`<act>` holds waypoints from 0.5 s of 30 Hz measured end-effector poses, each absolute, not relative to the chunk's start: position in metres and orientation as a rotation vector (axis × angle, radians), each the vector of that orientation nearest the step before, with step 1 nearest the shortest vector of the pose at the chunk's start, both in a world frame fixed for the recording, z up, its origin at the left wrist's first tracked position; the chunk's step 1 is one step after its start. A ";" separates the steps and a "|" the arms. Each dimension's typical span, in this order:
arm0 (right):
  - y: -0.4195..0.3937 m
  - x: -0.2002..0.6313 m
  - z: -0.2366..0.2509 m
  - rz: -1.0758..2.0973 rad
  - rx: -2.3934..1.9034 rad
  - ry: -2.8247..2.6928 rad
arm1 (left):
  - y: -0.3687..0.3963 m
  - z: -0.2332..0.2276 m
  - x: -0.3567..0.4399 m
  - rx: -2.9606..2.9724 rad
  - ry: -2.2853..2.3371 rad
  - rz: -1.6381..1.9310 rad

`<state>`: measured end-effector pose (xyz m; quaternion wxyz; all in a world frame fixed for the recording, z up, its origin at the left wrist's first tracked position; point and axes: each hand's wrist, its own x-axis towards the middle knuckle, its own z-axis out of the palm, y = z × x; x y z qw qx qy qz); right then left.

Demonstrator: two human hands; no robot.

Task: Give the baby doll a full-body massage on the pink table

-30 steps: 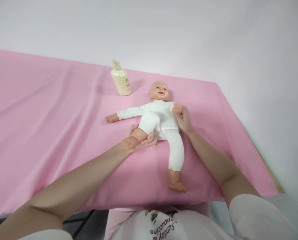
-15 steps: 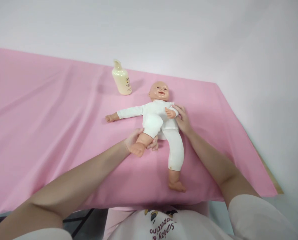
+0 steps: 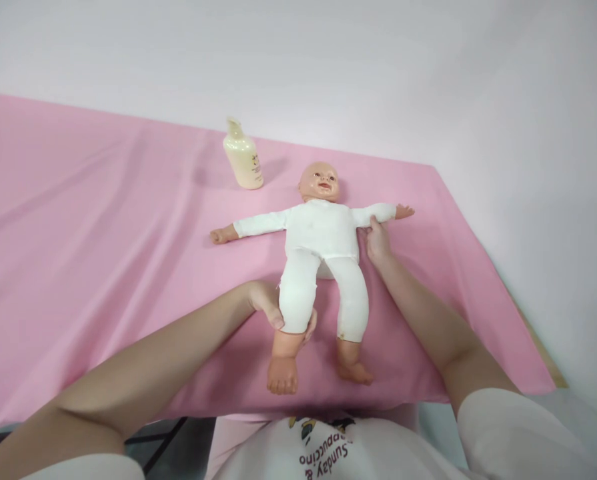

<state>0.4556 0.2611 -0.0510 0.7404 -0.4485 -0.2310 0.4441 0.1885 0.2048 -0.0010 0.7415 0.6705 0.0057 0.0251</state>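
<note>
A baby doll (image 3: 322, 230) with a white cloth body lies on its back, head away from me, arms stretched out to both sides. My left hand (image 3: 271, 307) is wrapped around the lower part of the doll's leg on the left, thumb on one side and fingertips showing on the other. The doll's other leg rests straight on the cloth. On the right, my right hand (image 3: 377, 240) grips the doll's sleeved arm near its middle, thumb on top; its other fingers are mostly hidden beneath.
A pink cloth (image 3: 103, 220) with folds covers the table. Beyond the doll, to the left of its head, stands a cream pump bottle (image 3: 245, 160). The table's right edge slants past my right forearm, and a white surface lies behind.
The doll's left-side leg, bent up before, is now stretched toward me with my left hand on it. Its right-side arm has swung from the chest outward, with my right hand.
</note>
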 end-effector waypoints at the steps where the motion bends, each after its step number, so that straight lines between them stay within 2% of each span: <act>1: 0.262 0.456 -0.051 1.002 -0.984 -0.479 | 0.205 -0.001 0.188 1.471 0.019 0.043; 5: 0.264 0.460 -0.052 1.059 -0.977 -0.456 | 0.205 0.001 0.188 1.427 0.019 0.003; 11: 0.260 0.463 -0.045 1.003 -1.016 -0.452 | 0.205 0.005 0.191 1.293 -0.190 -0.364; 15: 0.251 0.460 -0.041 0.856 -1.080 -0.765 | 0.202 -0.001 0.190 1.197 -0.181 -0.337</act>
